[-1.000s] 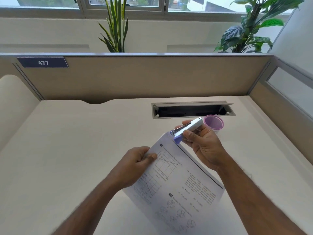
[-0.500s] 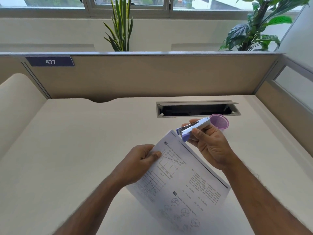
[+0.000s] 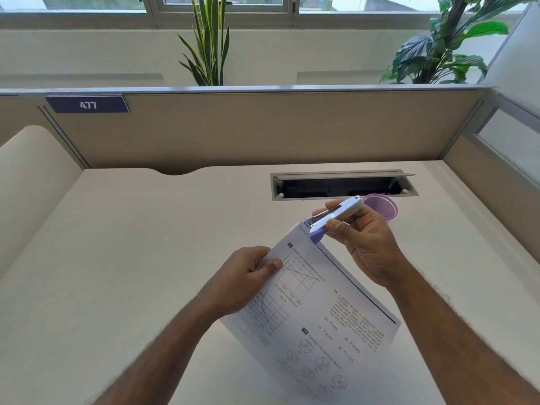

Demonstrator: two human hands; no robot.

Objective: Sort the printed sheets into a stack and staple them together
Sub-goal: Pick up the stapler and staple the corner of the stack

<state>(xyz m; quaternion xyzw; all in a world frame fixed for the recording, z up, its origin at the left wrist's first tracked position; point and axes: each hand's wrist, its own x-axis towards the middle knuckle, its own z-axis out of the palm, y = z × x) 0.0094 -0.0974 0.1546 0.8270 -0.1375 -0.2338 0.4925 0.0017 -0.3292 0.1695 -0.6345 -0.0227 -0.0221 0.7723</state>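
A stack of printed sheets (image 3: 327, 311) with graphs, circles and text is held tilted above the desk. My left hand (image 3: 245, 279) pinches its left edge, thumb on top. My right hand (image 3: 365, 247) grips a small white and lilac stapler (image 3: 333, 219), whose jaws sit over the stack's top corner. I cannot tell whether the jaws are pressed fully together.
A pink mesh cup (image 3: 382, 207) stands just behind my right hand. Behind it is an open cable slot (image 3: 342, 187) in the cream desk (image 3: 146, 258). Beige partition walls (image 3: 263, 130) close off the back and right side.
Both hands and the sheets have stayed almost still; the stapler remains at the top corner. The view has shifted slightly.
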